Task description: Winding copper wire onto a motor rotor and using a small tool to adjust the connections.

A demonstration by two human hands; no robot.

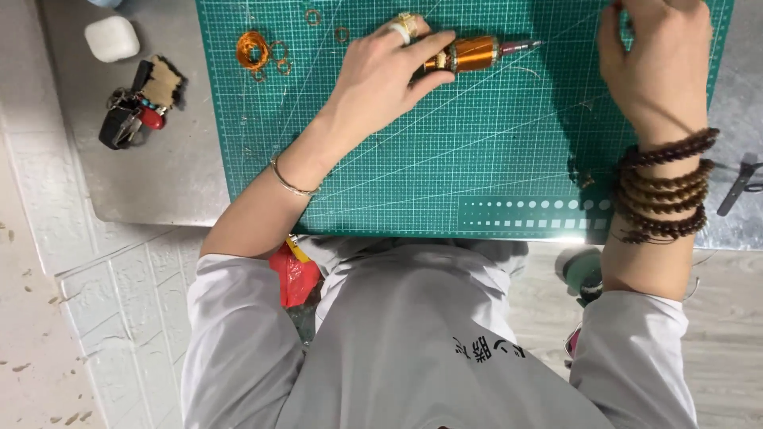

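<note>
My left hand (389,71) rests on the green cutting mat (445,159) at the far middle, fingers closed around a small motor rotor (470,54) wound with copper wire, its shaft pointing right. It wears rings and a thin bangle. My right hand (660,59) lies at the mat's far right corner, back upward, fingers curled at the top edge; what they pinch is hidden. A thin wire (572,28) seems to run from the rotor toward it. Brown bead bracelets (664,187) wrap that wrist.
A coil of copper wire (253,49) and small copper rings (280,57) lie at the mat's far left. On the metal table (151,159), a white case (111,37) and a key bunch (139,103) sit left; a dark tool (741,183) lies right.
</note>
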